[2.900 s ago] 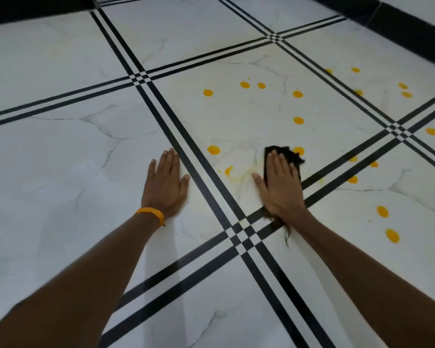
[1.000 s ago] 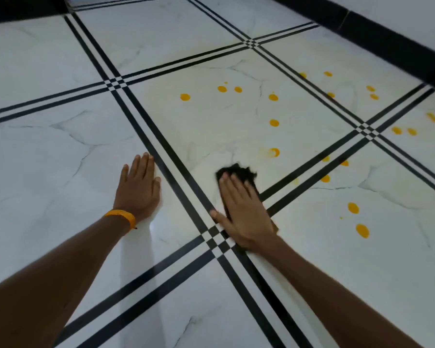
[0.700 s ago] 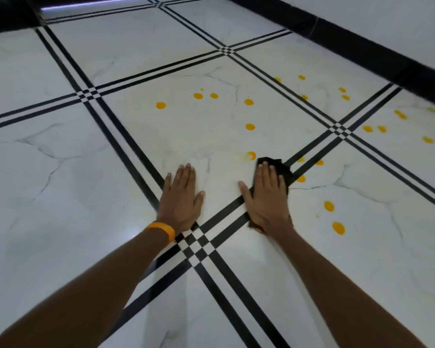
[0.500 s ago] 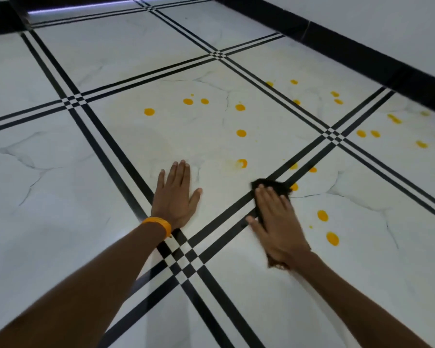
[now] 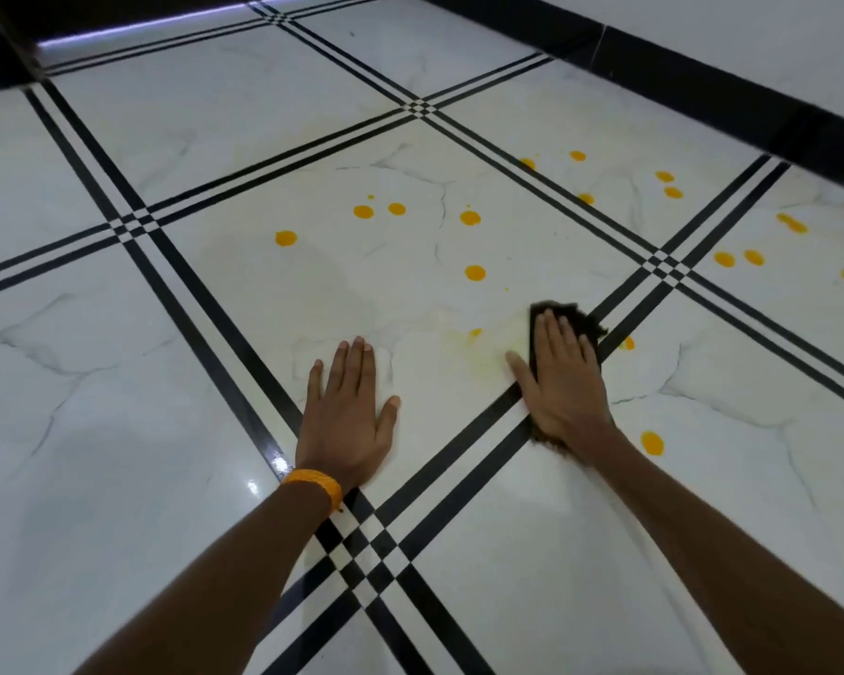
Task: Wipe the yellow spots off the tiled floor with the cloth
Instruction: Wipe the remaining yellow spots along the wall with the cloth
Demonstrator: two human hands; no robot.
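My right hand (image 5: 561, 377) lies flat on a dark cloth (image 5: 583, 319), pressing it onto the white marble tile floor (image 5: 166, 431) across a black tile line. The cloth shows beyond my fingertips and under my wrist. A smeared yellow patch (image 5: 473, 336) sits just left of the cloth. My left hand (image 5: 347, 411), with an orange wristband, rests palm-down on the floor with nothing under it. Several round yellow spots (image 5: 474, 273) dot the tile ahead, one spot (image 5: 652, 443) lies right of my wrist, and more spots (image 5: 724, 259) spread to the far right.
Black double lines (image 5: 244, 382) cross the floor in a grid, meeting in a checkered crossing (image 5: 361, 548) below my hands. A black skirting band (image 5: 702, 85) runs along the white wall at the upper right.
My right hand has slid the cloth forward and left onto the tile line, smearing a spot. The spot near my wrist has one fewer neighbour. My left hand stays planted.
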